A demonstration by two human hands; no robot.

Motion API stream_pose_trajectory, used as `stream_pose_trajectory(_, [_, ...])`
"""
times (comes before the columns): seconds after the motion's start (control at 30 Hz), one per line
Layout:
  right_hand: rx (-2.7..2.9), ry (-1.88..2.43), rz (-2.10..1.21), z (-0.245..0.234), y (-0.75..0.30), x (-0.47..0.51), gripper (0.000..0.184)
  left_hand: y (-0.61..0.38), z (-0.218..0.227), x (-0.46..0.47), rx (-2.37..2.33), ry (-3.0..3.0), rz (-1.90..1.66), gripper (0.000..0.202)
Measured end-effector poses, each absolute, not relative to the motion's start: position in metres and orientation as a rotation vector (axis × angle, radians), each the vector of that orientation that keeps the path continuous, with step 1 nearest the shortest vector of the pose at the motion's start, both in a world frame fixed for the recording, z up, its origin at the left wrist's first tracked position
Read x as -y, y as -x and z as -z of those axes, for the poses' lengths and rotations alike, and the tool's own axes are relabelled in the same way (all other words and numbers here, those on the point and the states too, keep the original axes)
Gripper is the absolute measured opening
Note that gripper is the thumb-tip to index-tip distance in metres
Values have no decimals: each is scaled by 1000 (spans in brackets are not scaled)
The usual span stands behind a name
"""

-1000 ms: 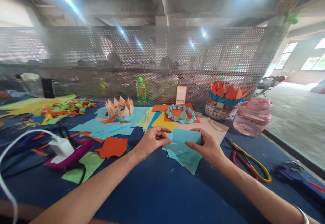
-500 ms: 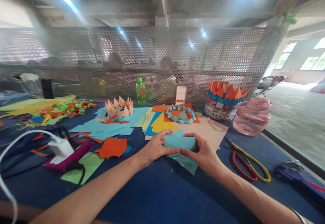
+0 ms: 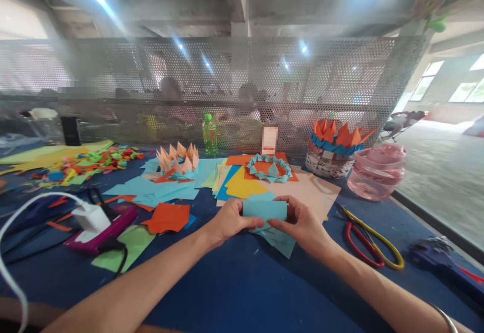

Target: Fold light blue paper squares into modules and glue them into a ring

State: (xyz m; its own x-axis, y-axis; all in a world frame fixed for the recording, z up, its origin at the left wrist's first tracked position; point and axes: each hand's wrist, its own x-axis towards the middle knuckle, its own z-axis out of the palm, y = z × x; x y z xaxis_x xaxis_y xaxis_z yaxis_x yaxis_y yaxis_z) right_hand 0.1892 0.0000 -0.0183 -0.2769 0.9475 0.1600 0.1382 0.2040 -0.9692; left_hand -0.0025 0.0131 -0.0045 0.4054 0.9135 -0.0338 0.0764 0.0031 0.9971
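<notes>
A light-blue sheet of paper [image 3: 264, 210], apparently folded, is held up by both hands above the table's middle. My left hand [image 3: 231, 222] pinches its left end, thumb along the lower edge. My right hand [image 3: 302, 222] grips the right end, thumb tip close to the left thumb. Loose light-blue papers [image 3: 280, 241] lie just below. Behind the hands, a light-blue folded-paper ring [image 3: 254, 173] rests on orange paper. Farther left sits a peach pointed paper ring [image 3: 163, 161] with a light-blue base.
Scissors [image 3: 395, 257] and a blue-handled tool [image 3: 434, 260] lie right. A pink container [image 3: 374, 182] and a basket [image 3: 327, 165] with orange points stand behind them. A purple power strip [image 3: 124, 217] with cables is left. A green bottle [image 3: 209, 136] stands near the mesh screen [image 3: 212, 81].
The folded light-blue paper has shifted slightly left and turned a little in my fingers. My right thumb and fingers have moved left along with it.
</notes>
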Motion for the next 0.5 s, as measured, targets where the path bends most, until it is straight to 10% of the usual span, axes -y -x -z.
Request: stream_pose_trajectory(0.5, [1607,1060,-1033,19,-205,-16,41,11,5,-23,-1002,-1377,-926,25])
